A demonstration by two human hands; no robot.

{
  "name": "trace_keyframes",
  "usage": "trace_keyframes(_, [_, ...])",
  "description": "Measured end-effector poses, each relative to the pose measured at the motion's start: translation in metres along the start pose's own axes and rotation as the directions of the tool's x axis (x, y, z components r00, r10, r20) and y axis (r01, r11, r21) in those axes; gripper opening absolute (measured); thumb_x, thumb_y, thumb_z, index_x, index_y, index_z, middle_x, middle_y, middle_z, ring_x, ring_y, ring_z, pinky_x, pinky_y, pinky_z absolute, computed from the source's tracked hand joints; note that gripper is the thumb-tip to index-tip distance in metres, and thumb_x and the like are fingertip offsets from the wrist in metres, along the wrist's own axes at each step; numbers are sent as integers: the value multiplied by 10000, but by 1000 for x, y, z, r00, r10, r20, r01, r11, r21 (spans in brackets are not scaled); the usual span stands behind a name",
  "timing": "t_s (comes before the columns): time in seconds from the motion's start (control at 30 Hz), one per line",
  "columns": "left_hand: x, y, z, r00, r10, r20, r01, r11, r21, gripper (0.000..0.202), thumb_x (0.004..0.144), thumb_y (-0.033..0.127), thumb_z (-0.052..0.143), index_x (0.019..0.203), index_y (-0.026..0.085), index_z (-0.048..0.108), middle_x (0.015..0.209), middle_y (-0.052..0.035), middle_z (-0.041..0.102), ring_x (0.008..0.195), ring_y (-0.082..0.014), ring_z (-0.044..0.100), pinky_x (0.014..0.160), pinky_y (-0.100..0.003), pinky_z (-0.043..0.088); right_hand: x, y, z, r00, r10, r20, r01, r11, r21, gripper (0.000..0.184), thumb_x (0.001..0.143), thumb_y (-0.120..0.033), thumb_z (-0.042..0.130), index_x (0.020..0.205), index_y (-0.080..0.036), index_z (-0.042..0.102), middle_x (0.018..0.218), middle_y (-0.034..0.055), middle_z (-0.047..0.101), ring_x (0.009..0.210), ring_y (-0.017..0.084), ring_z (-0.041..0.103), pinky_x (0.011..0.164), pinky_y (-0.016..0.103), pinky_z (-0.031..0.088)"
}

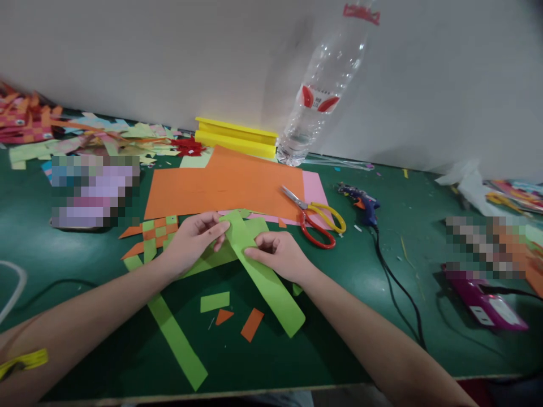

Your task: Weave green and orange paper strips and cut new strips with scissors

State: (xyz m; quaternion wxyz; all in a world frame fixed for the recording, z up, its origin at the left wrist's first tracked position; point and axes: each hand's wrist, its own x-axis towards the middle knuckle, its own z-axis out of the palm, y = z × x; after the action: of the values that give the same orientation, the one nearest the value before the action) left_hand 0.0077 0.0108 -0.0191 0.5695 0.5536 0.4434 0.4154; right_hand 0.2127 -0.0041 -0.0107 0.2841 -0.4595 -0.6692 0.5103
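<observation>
A wide light-green paper strip (pixel 271 282) slants across the middle, held above the table. My left hand (pixel 193 240) pinches its upper end between thumb and fingers. Lower on the same strip, my right hand (pixel 282 251) grips its edge, thumb on top. Under my left hand lies a woven orange-and-green paper piece (pixel 156 234) with pointed orange ends. Another green strip (pixel 173 333) runs toward the table's front edge. Small cut scraps rest between my arms, among them a green rectangle (pixel 215 302) and an orange rectangle (pixel 252 325).
Scissors (pixel 314 217) lie on orange paper sheets (pixel 224 183). A glue gun (pixel 360 203) with a black cord sits to the right. A plastic bottle (pixel 318 90) leans on the wall beside a folded yellow piece (pixel 235 138). Paper scraps (pixel 110 135) pile at the back left; a magenta device (pixel 486 299) lies far right.
</observation>
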Motion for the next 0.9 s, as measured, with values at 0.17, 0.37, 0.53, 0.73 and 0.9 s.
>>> trace_keyframes(0.17, [-2, 9, 0, 999, 28, -32, -22, 984, 175, 318, 818, 340, 603, 576, 166, 493, 442, 68, 454, 405, -48, 399, 444, -176, 337, -3, -2, 1, 998, -64, 8, 65, 996, -61, 358, 736, -318, 636, 554, -187, 357, 518, -81, 293, 480, 55, 240, 447, 215, 210])
trace_keyframes(0.37, [-5, 10, 1, 992, 51, 113, -79, 963, 257, 261, 803, 332, 617, 613, 157, 576, 532, 21, 593, 446, -69, 518, 441, -171, 408, -3, -2, 2, 998, -63, 19, 64, 995, -79, 381, 786, -399, 592, 550, -182, 386, 521, -75, 279, 478, 58, 240, 451, 224, 200])
trace_keyframes(0.53, [-6, 8, 4, 989, 76, 125, -109, 952, 287, 255, 803, 324, 618, 624, 153, 559, 555, 17, 607, 445, -65, 517, 449, -166, 429, -2, 1, 2, 999, -51, 12, 52, 994, -96, 431, 796, -430, 582, 532, -185, 345, 514, -75, 239, 477, 61, 224, 448, 230, 187])
trace_keyframes(0.73, [-5, 8, 3, 988, 73, 134, -109, 952, 285, 251, 809, 325, 608, 634, 157, 544, 565, 15, 614, 452, -67, 519, 448, -165, 426, -1, 3, 2, 999, -37, 1, 37, 993, -115, 464, 782, -444, 593, 525, -192, 301, 508, -77, 213, 471, 59, 196, 439, 227, 170])
trace_keyframes(0.9, [-5, 6, 2, 986, 73, 147, -112, 953, 280, 252, 815, 327, 608, 643, 156, 541, 570, 21, 611, 463, -62, 519, 463, -159, 426, -2, 2, 2, 999, -42, 6, 42, 995, -92, 470, 783, -433, 594, 517, -191, 292, 511, -76, 204, 474, 61, 187, 446, 231, 160])
